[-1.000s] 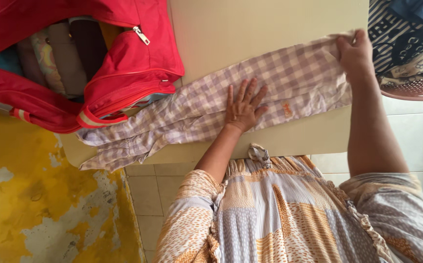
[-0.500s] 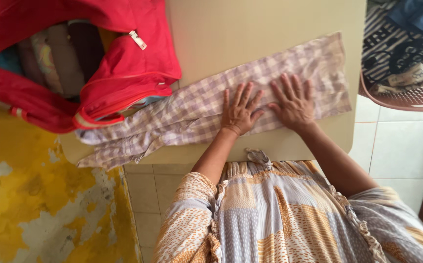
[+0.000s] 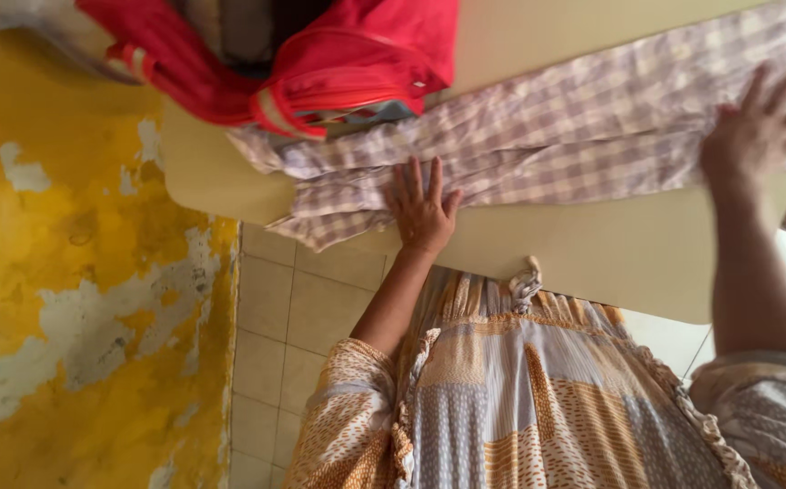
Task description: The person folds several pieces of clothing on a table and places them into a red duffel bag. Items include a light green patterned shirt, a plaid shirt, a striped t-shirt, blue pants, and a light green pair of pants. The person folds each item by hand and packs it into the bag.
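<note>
Checked cloth (image 3: pixel 574 136) spread long across the cream table (image 3: pixel 592 263), 1 end near the table's left corner, tucked under the red bag (image 3: pixel 338 63). Left hand (image 3: pixel 423 210) flat, fingers spread, pressing the cloth near the front edge. Right hand (image 3: pixel 760 127) open too, palm down on the cloth toward the right edge, gripping nothing.

Red bag (image 3: pixel 347 63) blocks table's (image 3: pixel 592 263) far-left corner (overlapping cloth (image 3: pixel 574 136)); near strip bare.

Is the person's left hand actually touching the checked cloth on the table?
Touching. The head view shows the left hand lying flat, fingers spread, on the checked cloth near the table edge, with no gap.
</note>
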